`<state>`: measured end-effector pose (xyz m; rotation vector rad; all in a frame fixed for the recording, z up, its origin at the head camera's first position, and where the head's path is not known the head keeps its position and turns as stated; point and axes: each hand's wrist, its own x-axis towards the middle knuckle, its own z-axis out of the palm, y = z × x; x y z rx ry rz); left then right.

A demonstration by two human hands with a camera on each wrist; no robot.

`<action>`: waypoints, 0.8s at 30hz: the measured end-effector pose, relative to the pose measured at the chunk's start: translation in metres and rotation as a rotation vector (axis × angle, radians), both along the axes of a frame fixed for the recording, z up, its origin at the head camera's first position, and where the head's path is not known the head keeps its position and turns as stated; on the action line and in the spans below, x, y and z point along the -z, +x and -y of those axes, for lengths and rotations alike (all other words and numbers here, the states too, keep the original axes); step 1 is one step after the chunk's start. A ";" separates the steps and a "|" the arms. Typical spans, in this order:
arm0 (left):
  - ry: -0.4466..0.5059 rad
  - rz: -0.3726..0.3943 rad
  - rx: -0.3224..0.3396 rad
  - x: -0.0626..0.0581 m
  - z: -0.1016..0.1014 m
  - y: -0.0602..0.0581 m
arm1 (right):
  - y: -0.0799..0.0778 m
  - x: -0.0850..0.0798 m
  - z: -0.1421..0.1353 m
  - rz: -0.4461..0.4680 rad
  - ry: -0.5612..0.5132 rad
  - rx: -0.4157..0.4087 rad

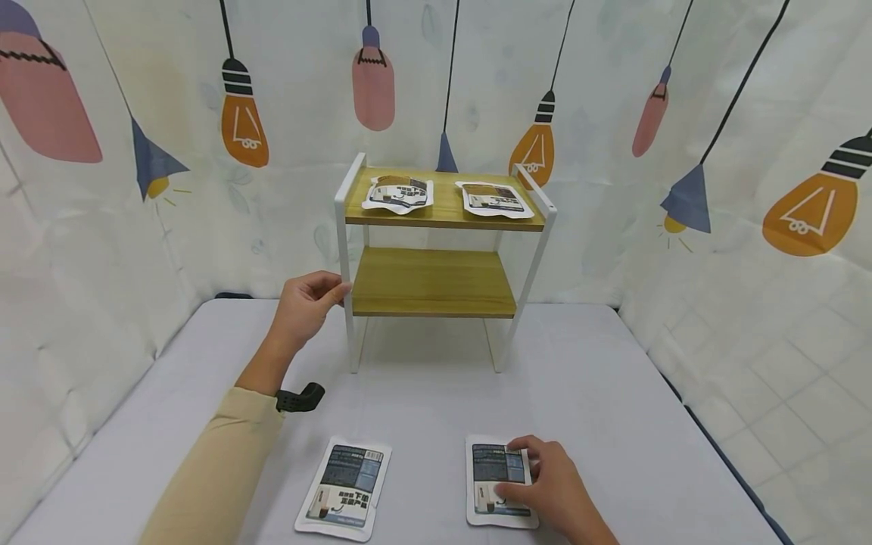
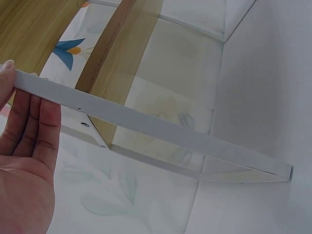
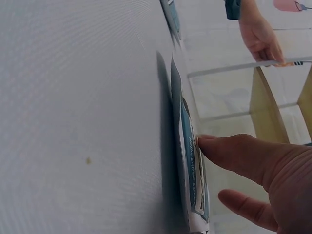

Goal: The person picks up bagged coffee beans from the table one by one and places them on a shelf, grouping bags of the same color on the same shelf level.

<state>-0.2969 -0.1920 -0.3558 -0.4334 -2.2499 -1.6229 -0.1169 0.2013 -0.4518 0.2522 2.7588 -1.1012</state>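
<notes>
In the head view my left hand [image 1: 304,306] pinches the white side frame of a two-tier shelf [image 1: 436,284], about level with its lower board. The left wrist view has the thumb on one side of that white bar [image 2: 146,124] and the fingers behind it. My right hand [image 1: 555,484] is over a flat white packet [image 1: 487,484] with dark print, lying on the table. Its thumb [image 3: 234,148] touches the packet's face in the right wrist view, while another finger stays apart from it. A similar packet [image 1: 347,484] lies to the left, untouched.
Two more packets, one on the left [image 1: 400,194] and one on the right [image 1: 496,200], lie on the shelf's top board. The white-covered table [image 1: 422,409] ends at fabric walls [image 1: 293,219] printed with hanging lamps.
</notes>
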 end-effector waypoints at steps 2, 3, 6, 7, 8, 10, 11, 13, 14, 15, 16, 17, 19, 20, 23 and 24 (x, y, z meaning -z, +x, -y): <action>-0.001 0.005 -0.001 0.000 0.000 0.000 | 0.000 0.000 0.000 -0.001 0.007 0.001; -0.001 0.007 -0.001 0.000 0.000 0.001 | 0.000 0.000 0.001 -0.004 0.009 -0.002; -0.001 0.013 -0.003 -0.001 -0.001 0.001 | 0.001 0.000 0.001 -0.013 0.009 -0.011; 0.000 0.015 -0.003 -0.001 -0.001 0.001 | 0.001 0.000 0.001 -0.015 0.008 -0.014; 0.002 0.017 -0.002 -0.001 -0.001 0.002 | 0.001 0.000 0.001 -0.017 0.008 -0.016; 0.003 0.022 -0.004 -0.001 -0.001 0.001 | 0.001 0.000 0.002 -0.017 0.012 -0.017; 0.004 0.024 -0.003 -0.001 -0.001 0.001 | 0.001 0.000 0.002 -0.017 0.014 -0.017; 0.007 0.030 -0.001 -0.003 -0.002 0.003 | 0.001 0.000 0.002 -0.015 0.017 -0.015; 0.009 0.033 0.001 -0.005 -0.002 0.005 | 0.001 0.000 0.002 -0.014 0.019 -0.015; 0.009 0.034 0.001 -0.006 -0.003 0.006 | 0.000 0.000 0.002 -0.014 0.020 -0.015; 0.009 0.035 0.003 -0.008 -0.004 0.008 | 0.000 0.000 0.002 -0.011 0.020 -0.012; 0.008 0.037 0.004 -0.010 -0.004 0.009 | 0.000 0.000 0.002 -0.011 0.020 -0.014; 0.006 0.040 0.001 -0.012 -0.005 0.010 | 0.000 0.000 0.002 -0.011 0.024 -0.017; 0.004 0.040 -0.001 -0.011 -0.005 0.009 | 0.000 0.000 0.002 -0.011 0.028 -0.017; -0.003 0.038 -0.008 -0.007 -0.003 0.006 | -0.001 0.001 0.002 -0.015 0.043 -0.021; -0.004 0.036 -0.010 -0.006 -0.002 0.004 | -0.001 0.002 0.002 -0.016 0.048 -0.021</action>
